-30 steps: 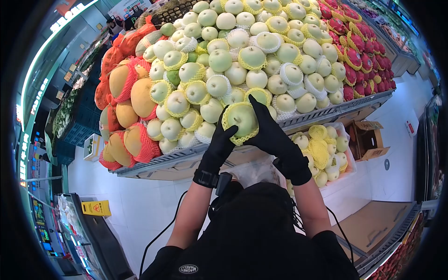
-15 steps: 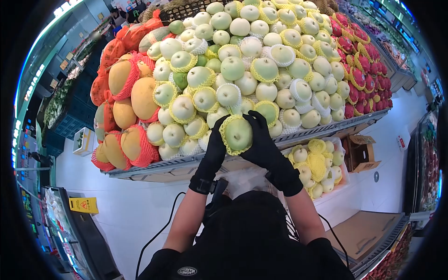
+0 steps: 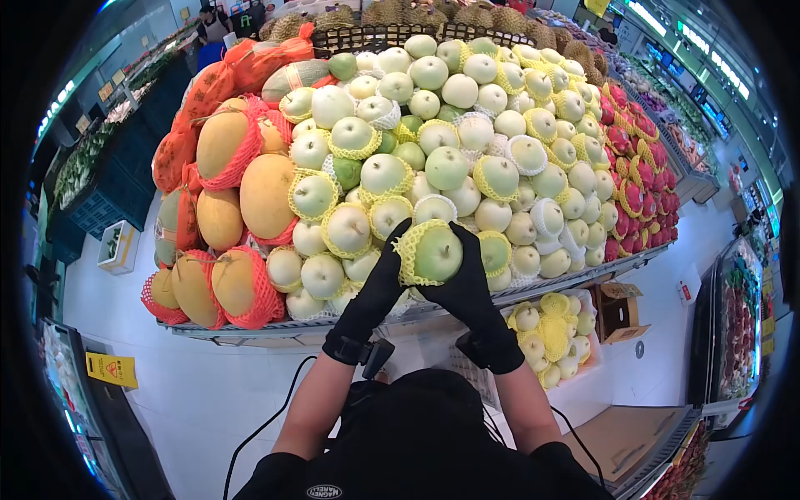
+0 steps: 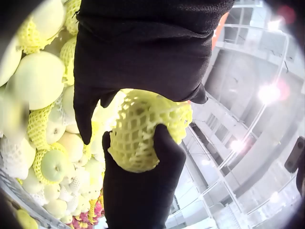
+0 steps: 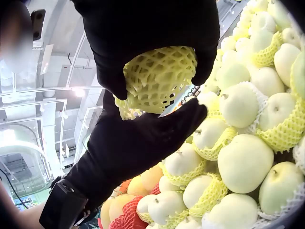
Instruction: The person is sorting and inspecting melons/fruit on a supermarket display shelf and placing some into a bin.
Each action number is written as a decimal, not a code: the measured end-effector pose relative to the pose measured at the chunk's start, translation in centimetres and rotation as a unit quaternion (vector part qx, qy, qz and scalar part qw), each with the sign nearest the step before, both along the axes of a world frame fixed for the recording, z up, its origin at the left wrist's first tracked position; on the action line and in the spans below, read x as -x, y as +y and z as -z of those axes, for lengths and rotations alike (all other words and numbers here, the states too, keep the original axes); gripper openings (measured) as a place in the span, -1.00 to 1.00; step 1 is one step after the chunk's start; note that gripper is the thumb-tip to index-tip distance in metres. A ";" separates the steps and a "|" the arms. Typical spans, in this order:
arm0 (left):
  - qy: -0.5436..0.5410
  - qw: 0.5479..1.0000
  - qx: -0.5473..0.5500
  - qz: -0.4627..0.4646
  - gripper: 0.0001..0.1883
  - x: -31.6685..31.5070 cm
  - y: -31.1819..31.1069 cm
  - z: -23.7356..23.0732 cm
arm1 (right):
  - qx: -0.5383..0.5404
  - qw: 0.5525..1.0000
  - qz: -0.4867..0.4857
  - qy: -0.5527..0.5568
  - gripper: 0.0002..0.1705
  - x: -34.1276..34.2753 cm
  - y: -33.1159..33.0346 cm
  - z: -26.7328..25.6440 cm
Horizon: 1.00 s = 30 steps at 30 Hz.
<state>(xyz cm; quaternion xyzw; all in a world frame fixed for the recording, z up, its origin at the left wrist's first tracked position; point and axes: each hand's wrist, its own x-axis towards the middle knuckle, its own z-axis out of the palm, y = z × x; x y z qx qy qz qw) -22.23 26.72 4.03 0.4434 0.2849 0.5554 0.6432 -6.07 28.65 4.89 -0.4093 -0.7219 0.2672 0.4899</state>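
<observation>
Between my two black-gloved hands is a pale green melon (image 3: 440,252) with a short stem, partly wrapped in a yellow foam net (image 3: 412,250). The left hand (image 3: 377,287) grips its left side over the net. On the opposite side, the right hand (image 3: 468,287) holds the melon with fingers and thumb bent around it. Both wrist views show the net (image 4: 143,129) spread over the melon's underside, with gloved fingers at its edges. The melon is held above the front of a large heap of similar pale melons (image 3: 493,214), many in yellow or white nets.
Large yellow melons (image 3: 268,196) in red nets lie left of the heap, and red dragon fruit (image 3: 642,171) lies to its right. A grey rail (image 3: 533,287) runs along the stand's front. Below right are a crate of netted melons (image 3: 554,337) and a cardboard box (image 3: 618,312).
The head view has tilted up, showing more of the stand's back. Both hands still hold the melon, which has turned so its net now covers mostly the left side.
</observation>
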 end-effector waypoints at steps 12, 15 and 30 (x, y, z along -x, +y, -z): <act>-0.354 0.918 0.176 0.045 -0.27 8.5 2.2 5.8 | 0.114 0.976 -0.139 -0.123 0.37 7.6 1.9 -3.3; -0.247 0.960 0.128 0.020 -0.34 9.2 2.3 6.7 | 0.060 0.973 -0.144 -0.171 0.37 8.7 2.4 -4.2; -0.082 0.989 0.095 -0.072 -0.45 11.8 2.6 8.8 | 0.089 0.955 -0.198 -0.204 -0.02 14.2 5.2 -4.5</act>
